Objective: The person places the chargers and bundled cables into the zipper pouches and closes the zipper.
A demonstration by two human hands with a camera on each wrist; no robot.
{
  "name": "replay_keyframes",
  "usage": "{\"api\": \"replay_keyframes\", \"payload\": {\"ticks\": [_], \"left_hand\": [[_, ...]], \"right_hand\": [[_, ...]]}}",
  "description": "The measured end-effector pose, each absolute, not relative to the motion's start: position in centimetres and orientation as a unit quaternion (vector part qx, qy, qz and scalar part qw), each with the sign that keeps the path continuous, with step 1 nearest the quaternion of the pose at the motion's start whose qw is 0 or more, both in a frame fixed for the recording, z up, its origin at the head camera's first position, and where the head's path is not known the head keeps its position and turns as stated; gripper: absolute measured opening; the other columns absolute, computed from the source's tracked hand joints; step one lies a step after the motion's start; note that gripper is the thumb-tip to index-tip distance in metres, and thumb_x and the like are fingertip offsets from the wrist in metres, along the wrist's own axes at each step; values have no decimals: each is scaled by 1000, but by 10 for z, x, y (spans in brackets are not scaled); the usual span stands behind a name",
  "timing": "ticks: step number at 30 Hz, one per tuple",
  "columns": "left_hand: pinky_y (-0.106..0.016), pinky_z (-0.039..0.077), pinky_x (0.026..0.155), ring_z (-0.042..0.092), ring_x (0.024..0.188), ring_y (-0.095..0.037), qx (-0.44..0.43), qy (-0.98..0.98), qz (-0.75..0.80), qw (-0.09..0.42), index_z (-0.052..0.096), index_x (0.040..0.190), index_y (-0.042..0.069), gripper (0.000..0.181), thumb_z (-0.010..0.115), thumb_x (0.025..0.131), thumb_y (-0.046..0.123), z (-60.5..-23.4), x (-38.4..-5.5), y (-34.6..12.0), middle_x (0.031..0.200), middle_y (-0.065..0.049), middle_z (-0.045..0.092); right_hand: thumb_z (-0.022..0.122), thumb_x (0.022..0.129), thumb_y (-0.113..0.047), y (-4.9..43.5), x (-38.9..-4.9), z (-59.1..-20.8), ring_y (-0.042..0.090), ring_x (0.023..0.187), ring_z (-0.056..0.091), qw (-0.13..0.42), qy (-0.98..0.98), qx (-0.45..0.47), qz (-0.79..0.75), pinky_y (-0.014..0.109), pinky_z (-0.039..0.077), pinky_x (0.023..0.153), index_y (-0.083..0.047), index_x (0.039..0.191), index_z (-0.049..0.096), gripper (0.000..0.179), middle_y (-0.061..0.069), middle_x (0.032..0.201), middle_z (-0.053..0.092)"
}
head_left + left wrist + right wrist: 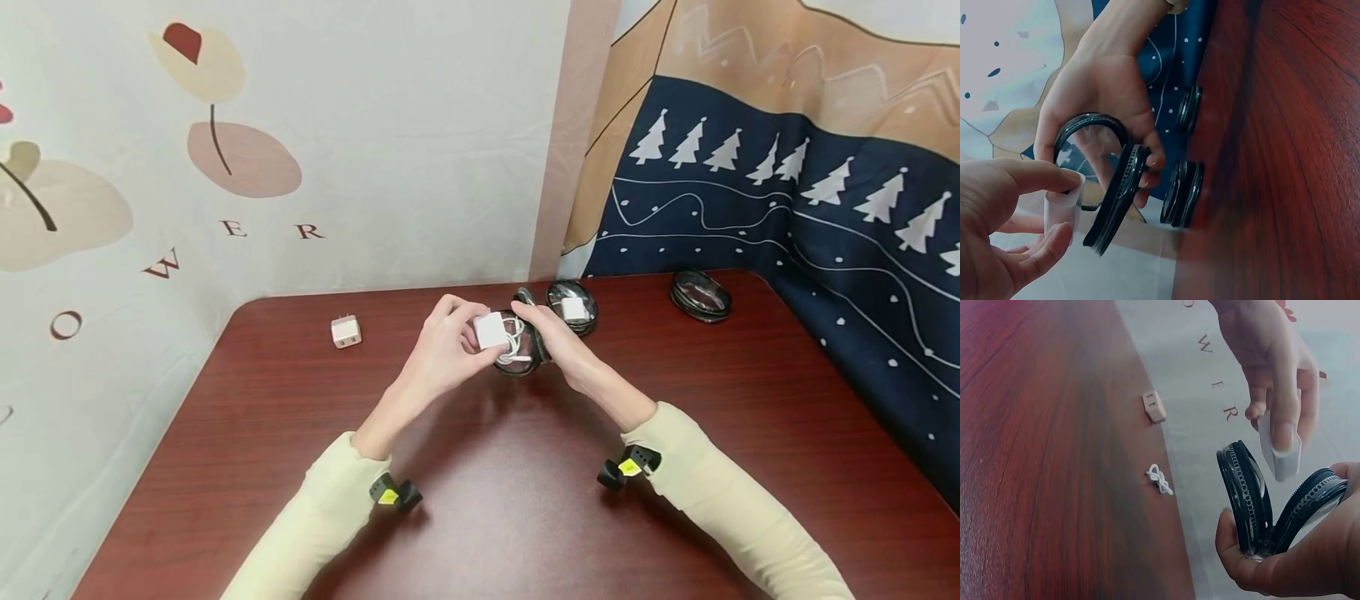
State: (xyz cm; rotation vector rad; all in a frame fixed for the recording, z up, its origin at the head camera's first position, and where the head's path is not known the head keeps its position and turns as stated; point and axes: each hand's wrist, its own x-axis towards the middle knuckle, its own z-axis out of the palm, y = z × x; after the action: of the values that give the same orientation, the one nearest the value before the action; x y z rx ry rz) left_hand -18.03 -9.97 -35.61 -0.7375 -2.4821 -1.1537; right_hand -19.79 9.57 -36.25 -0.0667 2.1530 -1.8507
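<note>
My left hand (450, 342) pinches a white charger block (491, 331) between thumb and fingers. Beside it, my right hand (558, 342) grips a small round clear case (1244, 494) with black zippered rims. The case is unzipped and spread apart like a clamshell, its two halves hinged near the right fingers. The charger block is close over the case's opening in the right wrist view (1280, 450). A tied white cable (1159, 479) lies on the table; in the head view it shows through the clear case.
A pinkish-white two-port charger (346, 332) stands on the dark red wooden table (510, 500) at the left. Behind my right hand lies another round case (555, 292) with a white block at it. A further round case (701, 296) sits at the back right, near the curtains.
</note>
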Motion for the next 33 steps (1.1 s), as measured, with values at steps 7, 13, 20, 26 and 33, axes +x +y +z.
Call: {"api": "replay_keyframes", "payload": {"ticks": [7, 13, 20, 26, 33], "left_hand": [[-25, 53, 66, 61, 67, -17, -268, -870, -383, 157, 67, 111, -3, 44, 88, 74, 10, -358, -181, -91, 106, -16, 54], [-31, 49, 70, 59, 69, -17, -267, -883, -356, 148, 68, 112, -2, 44, 86, 75, 12, -360, -181, -85, 107, -16, 54], [-34, 51, 74, 59, 76, -21, -259, -898, -330, 131, 67, 115, -1, 45, 84, 76, 13, -361, -181, -79, 111, -16, 53], [-41, 53, 82, 61, 91, -29, -258, -902, -313, 148, 67, 116, -1, 48, 87, 76, 17, -363, -181, -75, 111, -16, 53], [-47, 51, 84, 54, 106, -34, -248, -904, -303, 170, 68, 121, 7, 55, 90, 75, 26, -366, -180, -77, 113, -15, 54]], "right_hand": [[46, 100, -52, 92, -196, -362, 20, 108, 52, 154, 743, -23, -651, 33, 42, 90, -3, 135, 48, 60, 10, 126, 51], [46, 100, -52, 88, -195, -362, 19, 106, 52, 161, 739, -18, -654, 31, 42, 88, -4, 135, 49, 58, 10, 126, 50], [47, 100, -52, 86, -194, -359, 18, 102, 54, 169, 731, -18, -661, 29, 44, 85, -4, 135, 48, 59, 10, 125, 50], [45, 101, -50, 85, -194, -362, 19, 104, 54, 175, 720, -21, -671, 30, 44, 86, -4, 138, 46, 59, 11, 128, 49], [47, 101, -49, 87, -197, -363, 16, 99, 56, 175, 710, -12, -682, 29, 46, 83, -4, 136, 48, 58, 9, 122, 53]]}}
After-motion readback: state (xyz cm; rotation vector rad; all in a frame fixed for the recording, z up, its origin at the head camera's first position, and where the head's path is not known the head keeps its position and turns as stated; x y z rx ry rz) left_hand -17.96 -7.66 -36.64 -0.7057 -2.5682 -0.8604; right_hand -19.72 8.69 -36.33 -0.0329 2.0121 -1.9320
